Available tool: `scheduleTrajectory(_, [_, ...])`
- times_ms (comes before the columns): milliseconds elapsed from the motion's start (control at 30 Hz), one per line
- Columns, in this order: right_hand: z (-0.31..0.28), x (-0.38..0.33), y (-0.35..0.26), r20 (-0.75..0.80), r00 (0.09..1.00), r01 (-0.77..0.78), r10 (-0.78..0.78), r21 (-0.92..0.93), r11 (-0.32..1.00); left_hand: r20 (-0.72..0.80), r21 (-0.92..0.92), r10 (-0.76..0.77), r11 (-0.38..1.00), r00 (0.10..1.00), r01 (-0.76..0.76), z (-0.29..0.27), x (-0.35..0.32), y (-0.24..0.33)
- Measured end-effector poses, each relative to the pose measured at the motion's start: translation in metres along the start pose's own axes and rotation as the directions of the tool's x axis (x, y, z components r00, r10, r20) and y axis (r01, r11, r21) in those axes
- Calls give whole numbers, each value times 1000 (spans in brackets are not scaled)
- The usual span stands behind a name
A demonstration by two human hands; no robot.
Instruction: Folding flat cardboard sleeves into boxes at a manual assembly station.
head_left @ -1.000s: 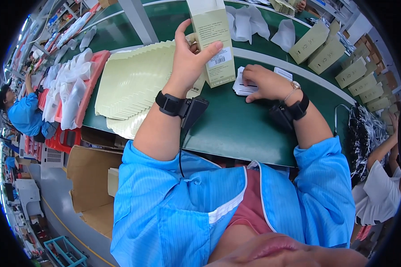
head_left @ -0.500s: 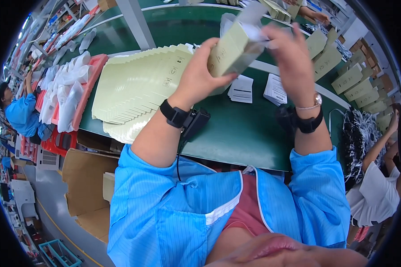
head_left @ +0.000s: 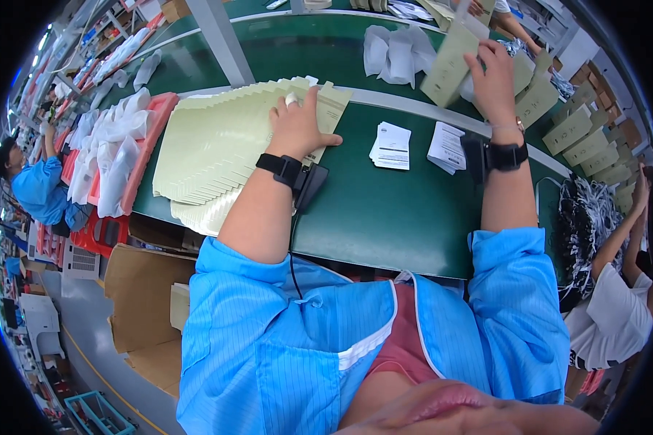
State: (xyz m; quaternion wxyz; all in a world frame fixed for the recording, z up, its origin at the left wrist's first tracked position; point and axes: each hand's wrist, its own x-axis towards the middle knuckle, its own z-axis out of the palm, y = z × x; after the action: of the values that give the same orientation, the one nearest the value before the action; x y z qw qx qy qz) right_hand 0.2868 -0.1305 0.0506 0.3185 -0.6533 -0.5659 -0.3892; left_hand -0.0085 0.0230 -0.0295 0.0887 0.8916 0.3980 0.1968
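My left hand [head_left: 297,127] lies with spread fingers on a fanned pile of pale green flat cartons [head_left: 225,138], its thumb pointing right. One finger wears a white cover. Beneath that hand, one flat carton [head_left: 334,105] juts out past the pile's right end. Farther off to the right, my right hand [head_left: 495,83] has its fingers bent at the edge of an upright folded carton [head_left: 448,65] with its top flap raised. Two small stacks of printed white leaflets, a left one [head_left: 392,145] and a right one [head_left: 446,147], lie between my arms.
Translucent white wrapped pieces [head_left: 397,54] lie beyond the metal rail [head_left: 413,106]. Several upright cartons [head_left: 569,130] and bundled black-and-white cables [head_left: 588,225] are at right. A red tray [head_left: 149,130] of wrapped pieces stands left. Co-workers are on both sides.
The folded carton has gone from my left hand to beyond the rail at my right hand. My left hand has come down onto the flat cartons.
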Motion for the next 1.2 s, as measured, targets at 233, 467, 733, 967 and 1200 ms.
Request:
scheduleTrajectory(233, [35, -24, 53, 23, 944, -326, 328, 196, 925, 82, 127, -163, 980, 983, 152, -16, 1, 2])
scheduleTrajectory(467, [30, -19, 29, -212, 957, -260, 200, -308, 915, 89, -763, -76, 636, 993, 117, -24, 22, -29])
scheduleTrajectory(733, [-15, -20, -165, 709, 641, -651, -294, 705, 281, -288, -921, -247, -195, 925, -339, -47, 2, 9])
scheduleTrajectory(967, [-20, -20, -191, 894, 429, -413, -130, 322, 852, -615, -678, 81, 454, 784, -578, -54, -23, 30])
scheduleTrajectory(1200, [-27, -4, -195, 189, 975, -117, -116, 885, 451, -824, -464, 77, 479, 562, -745, -43, -21, 21])
